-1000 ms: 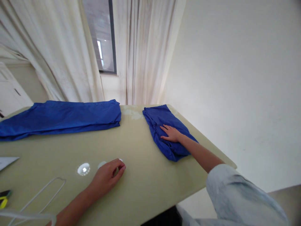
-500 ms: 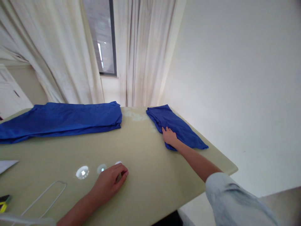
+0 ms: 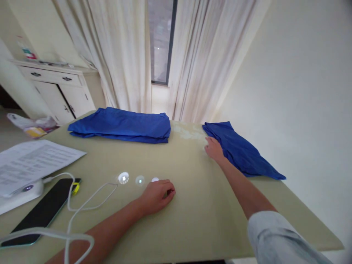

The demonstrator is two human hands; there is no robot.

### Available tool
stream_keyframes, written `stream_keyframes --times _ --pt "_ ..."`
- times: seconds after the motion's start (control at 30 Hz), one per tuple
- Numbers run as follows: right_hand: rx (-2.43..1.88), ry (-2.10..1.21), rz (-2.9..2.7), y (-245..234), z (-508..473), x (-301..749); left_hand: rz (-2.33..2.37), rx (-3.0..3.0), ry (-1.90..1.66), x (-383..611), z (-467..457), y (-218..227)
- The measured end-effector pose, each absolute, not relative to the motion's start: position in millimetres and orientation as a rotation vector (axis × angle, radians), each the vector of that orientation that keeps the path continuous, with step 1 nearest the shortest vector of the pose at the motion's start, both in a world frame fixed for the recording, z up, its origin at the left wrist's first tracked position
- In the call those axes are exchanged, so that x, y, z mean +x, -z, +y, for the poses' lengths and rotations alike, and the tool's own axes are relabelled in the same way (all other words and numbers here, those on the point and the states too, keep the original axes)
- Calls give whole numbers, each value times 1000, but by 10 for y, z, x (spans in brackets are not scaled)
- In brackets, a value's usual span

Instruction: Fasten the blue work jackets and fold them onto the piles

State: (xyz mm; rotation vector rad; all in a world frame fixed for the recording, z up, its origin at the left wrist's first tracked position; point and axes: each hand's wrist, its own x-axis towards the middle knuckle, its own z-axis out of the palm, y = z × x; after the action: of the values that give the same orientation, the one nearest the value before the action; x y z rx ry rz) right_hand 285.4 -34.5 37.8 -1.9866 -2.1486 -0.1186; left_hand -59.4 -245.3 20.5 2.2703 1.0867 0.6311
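Note:
My right hand point(image 3: 214, 149) rests on the table beside the left edge of a folded blue cloth point(image 3: 242, 152) at the table's right side, fingers curled toward the cloth. Whether it grips the cloth I cannot make out. My left hand point(image 3: 156, 196) lies on the table near the front middle, its fingers curled under loosely, with nothing visible in it. A second, longer folded blue garment point(image 3: 123, 125) lies across the far side of the table.
The yellowish table point(image 3: 192, 220) carries a black phone point(image 3: 44, 211), a white cable point(image 3: 82, 200), a white device point(image 3: 19, 190) and printed sheets point(image 3: 33, 159) at the left. A white cabinet point(image 3: 60, 91) and curtains point(image 3: 123, 55) stand behind. The table's right edge drops off beyond the cloth.
My right hand slid off the top of the small folded cloth to its left edge, and the cloth shifted toward the table's right edge. My view turned left, bringing the phone and papers in.

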Motion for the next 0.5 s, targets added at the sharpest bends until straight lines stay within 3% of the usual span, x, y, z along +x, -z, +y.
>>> stream_keyframes --times 0.13,0.2,0.33,0.5 --pt "-1659 -506 -2043 -270 -119 1263 1079 2234 -685 -651 -2418 -182" --pt "-1638 -646 -1869 -311 39 658 1099 2175 -745 -685 -2387 -186" --pt "-1766 -682 -1596 -457 353 171 1146 1968 -896 -727 -2292 -178" --pt "-1758 -665 -1652 -556 470 184 1129 1789 -1006 -690 -2197 -130"
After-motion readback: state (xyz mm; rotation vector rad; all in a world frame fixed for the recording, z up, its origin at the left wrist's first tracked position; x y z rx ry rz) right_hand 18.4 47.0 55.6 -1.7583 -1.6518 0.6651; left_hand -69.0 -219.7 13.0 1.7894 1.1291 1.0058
